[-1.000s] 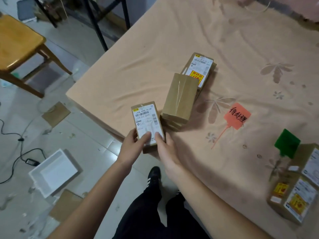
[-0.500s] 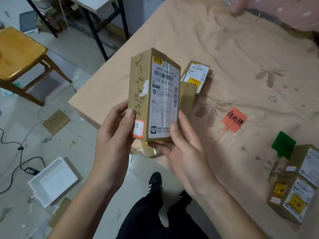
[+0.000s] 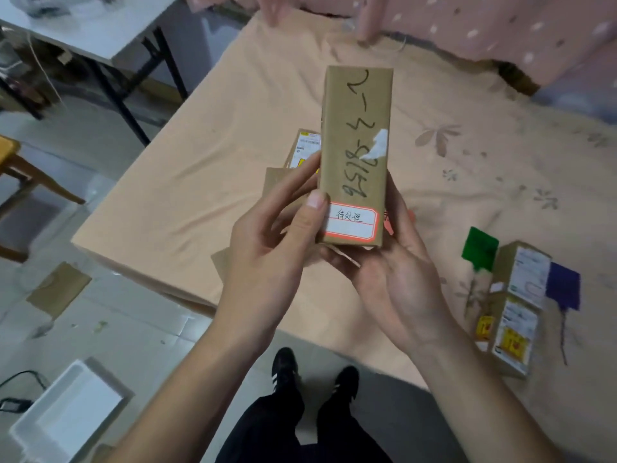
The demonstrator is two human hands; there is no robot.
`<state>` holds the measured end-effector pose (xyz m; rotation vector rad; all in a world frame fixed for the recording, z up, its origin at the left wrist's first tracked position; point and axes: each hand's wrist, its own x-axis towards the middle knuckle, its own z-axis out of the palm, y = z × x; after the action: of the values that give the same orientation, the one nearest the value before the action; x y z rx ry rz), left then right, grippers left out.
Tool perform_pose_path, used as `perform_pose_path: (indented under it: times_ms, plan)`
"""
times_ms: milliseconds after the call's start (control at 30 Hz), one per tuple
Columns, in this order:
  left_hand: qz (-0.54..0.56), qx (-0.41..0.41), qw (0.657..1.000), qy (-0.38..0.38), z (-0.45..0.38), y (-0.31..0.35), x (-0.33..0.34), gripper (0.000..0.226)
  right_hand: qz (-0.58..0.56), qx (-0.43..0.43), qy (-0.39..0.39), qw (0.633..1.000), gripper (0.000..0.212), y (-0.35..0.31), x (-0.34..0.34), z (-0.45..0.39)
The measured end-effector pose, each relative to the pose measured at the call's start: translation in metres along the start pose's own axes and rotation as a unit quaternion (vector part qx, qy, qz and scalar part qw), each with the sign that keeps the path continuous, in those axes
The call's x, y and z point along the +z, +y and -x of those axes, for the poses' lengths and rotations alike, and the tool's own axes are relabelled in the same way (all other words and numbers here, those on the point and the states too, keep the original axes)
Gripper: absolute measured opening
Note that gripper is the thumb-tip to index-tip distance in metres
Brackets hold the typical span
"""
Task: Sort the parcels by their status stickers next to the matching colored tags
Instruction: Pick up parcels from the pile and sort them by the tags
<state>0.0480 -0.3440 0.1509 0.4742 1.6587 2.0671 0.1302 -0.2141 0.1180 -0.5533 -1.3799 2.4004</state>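
Gripping a tall brown parcel (image 3: 354, 152) upright above the table edge, both hands are sharing the load. The left hand (image 3: 267, 248) is curling round the parcel's left side, its thumb pressing on the front face just beside a red-bordered status sticker (image 3: 350, 222), its fingers wrapping behind the left edge. The right hand (image 3: 397, 275) is cupping the parcel's bottom and right side from below, palm turned up, fingers folding behind the box where they are hidden. The sticker is sitting low on the face turned to the camera, with handwritten characters on it; above it, black handwritten numbers are running up the cardboard, and a scrap of torn white label is clinging near the right edge.

Behind the held parcel, more brown parcels (image 3: 302, 155) are lying on the peach cloth-covered table (image 3: 207, 152), mostly hidden by the hands. A sliver of the red tag (image 3: 389, 225) is peeking out just right of the parcel's lower corner. Further right, a green tag (image 3: 479, 248) is lying on the cloth, and just beside it two labelled parcels (image 3: 517, 309) are resting, with a purple tag (image 3: 564, 285) on their right side.

On the floor, a white tray (image 3: 70, 412) is sitting at lower left, and the person's black shoes (image 3: 314, 375) are showing below the table edge.
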Motion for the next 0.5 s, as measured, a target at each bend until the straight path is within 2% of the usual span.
perform_pose_path:
  times_ms: [233,333,500]
  plan:
    - [-0.016,-0.028,0.999,-0.022,0.013,-0.017,0.017,0.042,-0.022,0.037,0.041,0.998,0.057,0.012,-0.023,0.027]
    - [-0.009,-0.073,0.997,-0.035,0.023,-0.033,0.019,0.044,-0.040,0.065,0.071,0.995,0.062,0.025,-0.035,0.042]
    - [-0.010,-0.150,0.987,-0.063,0.034,-0.065,0.022,0.036,-0.066,0.117,0.128,0.983,0.050,0.044,-0.051,0.065]
